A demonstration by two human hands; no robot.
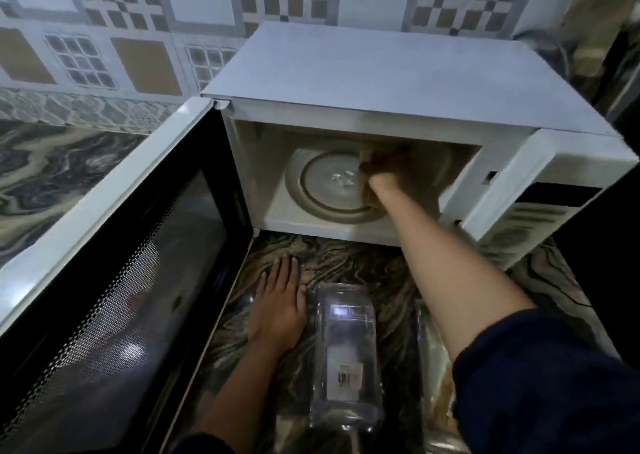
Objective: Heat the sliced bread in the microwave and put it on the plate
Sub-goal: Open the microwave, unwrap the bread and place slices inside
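Observation:
A white microwave (381, 72) stands on the marbled counter with its door (114, 245) swung wide to the left. Inside lies a round glass turntable (322, 183). My right hand (384, 173) reaches into the cavity over the turntable's right side, fingers closed on a brown slice of bread (369, 195), which is blurred and mostly hidden by the hand. My left hand (277, 308) rests flat on the counter in front of the microwave, fingers spread, holding nothing. No plate can be made out.
A clear plastic container (346, 356) with a barcode label lies on the counter right of my left hand. A second clear piece (433, 367) sits under my right forearm. The open door blocks the left side. A tiled wall (138, 37) rises behind.

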